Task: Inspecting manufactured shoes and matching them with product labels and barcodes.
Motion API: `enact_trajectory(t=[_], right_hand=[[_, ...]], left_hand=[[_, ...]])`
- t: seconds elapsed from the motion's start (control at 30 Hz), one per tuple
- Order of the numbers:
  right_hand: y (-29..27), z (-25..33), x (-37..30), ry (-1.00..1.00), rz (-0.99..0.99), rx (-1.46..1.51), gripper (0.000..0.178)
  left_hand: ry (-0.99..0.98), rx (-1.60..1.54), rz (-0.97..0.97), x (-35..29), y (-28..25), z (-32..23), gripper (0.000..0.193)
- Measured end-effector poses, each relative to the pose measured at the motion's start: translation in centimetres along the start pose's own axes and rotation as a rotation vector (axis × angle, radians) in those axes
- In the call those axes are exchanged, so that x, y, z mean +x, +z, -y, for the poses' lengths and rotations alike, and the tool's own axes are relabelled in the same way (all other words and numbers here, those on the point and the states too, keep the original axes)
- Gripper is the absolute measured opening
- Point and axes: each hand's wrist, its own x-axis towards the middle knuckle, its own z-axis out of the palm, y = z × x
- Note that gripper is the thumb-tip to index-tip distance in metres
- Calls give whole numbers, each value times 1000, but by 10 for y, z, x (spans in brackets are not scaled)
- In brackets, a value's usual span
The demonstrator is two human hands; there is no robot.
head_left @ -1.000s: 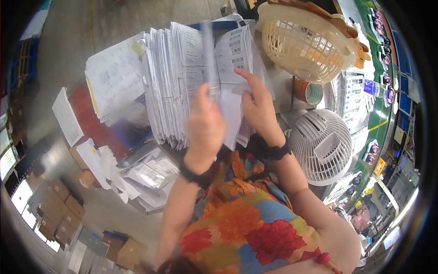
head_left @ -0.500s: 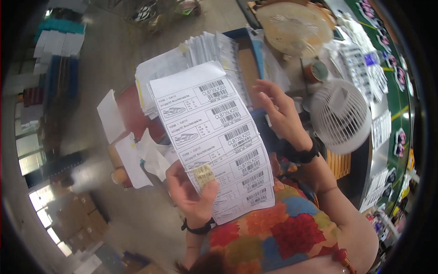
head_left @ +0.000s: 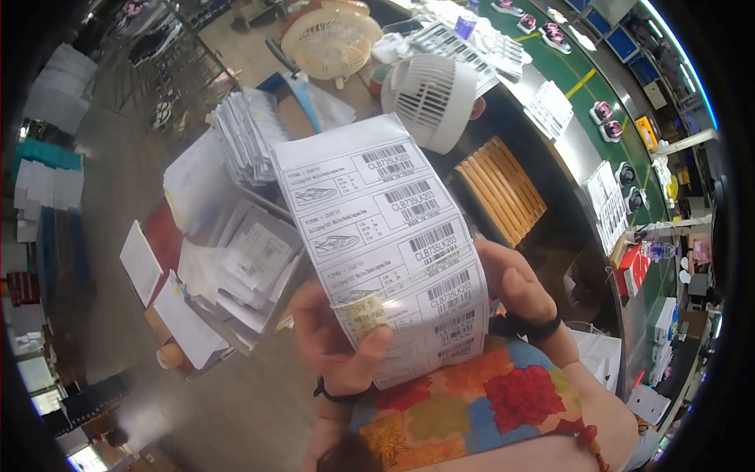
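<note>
A long white sheet of barcode labels [head_left: 370, 197] printed with shoe drawings hangs in front of me, its lower end curving toward my lap. My left hand [head_left: 346, 346] grips its lower left edge, thumb on the front over a small yellow sticky note [head_left: 366, 316], fingers behind. At the sheet's right edge is my right hand [head_left: 519, 287], fingers loosely bent and apart from the thumb. Its fingertips meet the edge or pass behind it; whether they press on the paper is hidden. Dark bands circle both wrists.
Paper stacks [head_left: 248, 134] fill a blue-edged tray beyond the sheet, with more papers in a bin [head_left: 259, 252] at left. A white fan [head_left: 432, 102], a beige fan [head_left: 330, 43] and a slatted wooden rack [head_left: 503, 189] stand ahead. Shoes [head_left: 605, 118] rest on a green conveyor at right.
My view has swung to the right, so the fans and trays sit further left. My right hand has come down from beside the sheet's upper part to its right edge. My left hand keeps its grip.
</note>
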Motion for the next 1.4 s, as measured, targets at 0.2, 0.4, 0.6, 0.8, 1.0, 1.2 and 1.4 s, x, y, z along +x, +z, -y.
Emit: enact_trajectory(t=[0.2, 0.4, 0.6, 0.8, 1.0, 1.2, 1.4], right_hand=[[3, 1, -28, 12, -170, -167, 51], [-43, -37, -7, 69, -130, -307, 42], [-59, -53, 94, 202, -45, -579, 40], [-29, -113, 328, -10, -32, -775, 51], [-6, -170, 497, -102, -294, -1035, 65], [-30, -141, 485, -33, -186, -680, 57], [-70, -134, 489, 75, -104, -392, 55]], left_hand=[[-125, 90, 157, -15, 30, 16, 51], [-504, 128, 56, -8, 21, 67, 39], [-277, 606, -331, 23, -28, 45, 26], [-70, 824, -563, 109, -104, 4, 26], [-90, 823, -620, 193, -128, -6, 27], [-127, 1079, -373, 279, -144, 51, 23], [-115, 1316, -284, 323, -135, 87, 18]])
